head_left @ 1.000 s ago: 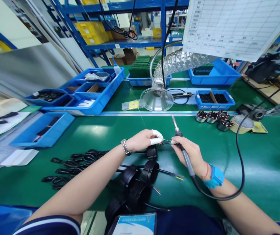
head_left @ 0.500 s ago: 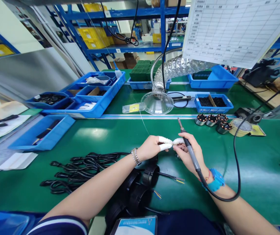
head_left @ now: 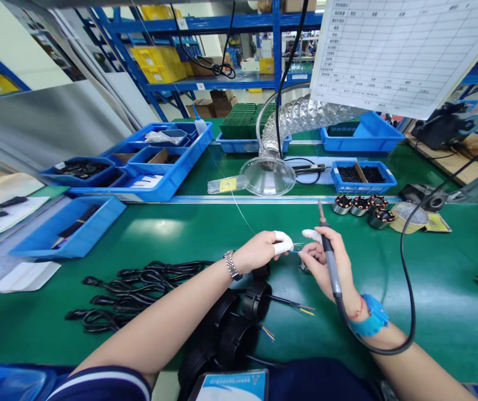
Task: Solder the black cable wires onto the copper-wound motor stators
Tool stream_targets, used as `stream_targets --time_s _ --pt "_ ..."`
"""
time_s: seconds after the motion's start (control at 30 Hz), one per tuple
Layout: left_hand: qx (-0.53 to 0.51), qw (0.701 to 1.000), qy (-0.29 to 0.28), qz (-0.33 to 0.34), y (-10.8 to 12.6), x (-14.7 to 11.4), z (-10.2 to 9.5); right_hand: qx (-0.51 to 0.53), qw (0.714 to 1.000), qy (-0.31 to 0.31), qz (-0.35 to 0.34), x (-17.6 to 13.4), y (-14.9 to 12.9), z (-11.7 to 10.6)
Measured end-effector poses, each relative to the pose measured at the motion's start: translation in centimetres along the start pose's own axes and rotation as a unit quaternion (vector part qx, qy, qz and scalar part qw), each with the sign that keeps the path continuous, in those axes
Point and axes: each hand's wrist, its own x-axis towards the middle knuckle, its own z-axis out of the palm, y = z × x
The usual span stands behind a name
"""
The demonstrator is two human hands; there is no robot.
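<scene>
My left hand (head_left: 259, 249), with white covers on its thumb and forefinger, is closed on thin wires (head_left: 297, 245) whose ends stick out toward the right; one looks blue. A fine strand of solder wire (head_left: 242, 216) runs down to this hand. My right hand (head_left: 339, 273) is wrapped round a soldering iron (head_left: 329, 257), tip pointing up and away. Its white-covered fingertip is raised, and its thumb is close to the blue wire; contact is unclear. Below the hands lie black ring-shaped housings (head_left: 256, 301) with cable ends showing coloured wires (head_left: 305, 310).
Coiled black cables (head_left: 147, 284) lie at the left. A fume extractor hood (head_left: 267, 175) stands ahead, with motor stators (head_left: 359, 206) and a tape roll (head_left: 409, 216) to its right. Blue bins (head_left: 159, 186) line the back. The iron's cord (head_left: 408, 295) loops past my right wrist.
My hands have drawn slightly apart. The right hand and soldering iron have shifted right, and the wire ends now show between the hands.
</scene>
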Motion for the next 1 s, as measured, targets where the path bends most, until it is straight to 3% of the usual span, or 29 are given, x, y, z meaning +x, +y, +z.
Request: stream_targets --time_s 0.1,0.2,0.37,0.6,0.77,1.0 --pt "-0.003 1.0 -0.008 -0.009 -0.2 0.2 0.0 -0.09 0.993 0.003 -0.072 0.5 -0.3 -1.0" --pt "0.0 1.0 -0.007 -0.018 -0.3 0.3 0.0 -0.145 0.98 -0.035 -0.131 0.9 -0.4 -1.4" --pt "-0.007 1.0 -0.019 0.001 -0.5 0.5 -0.2 -0.087 0.992 -0.054 -0.072 1.1 0.0 -1.0" --pt "0.016 0.999 0.003 -0.028 -0.4 0.5 -0.4 0.006 1.0 -0.027 0.015 1.4 0.3 -0.3" --pt "-0.017 0.998 0.028 -0.055 -0.7 1.3 -0.4 -0.07 0.997 -0.03 -0.033 1.3 0.8 -1.2" --pt "-0.038 0.997 0.02 -0.065 -0.8 1.4 -0.6 -0.135 0.983 -0.096 -0.08 0.7 1.4 -0.9"
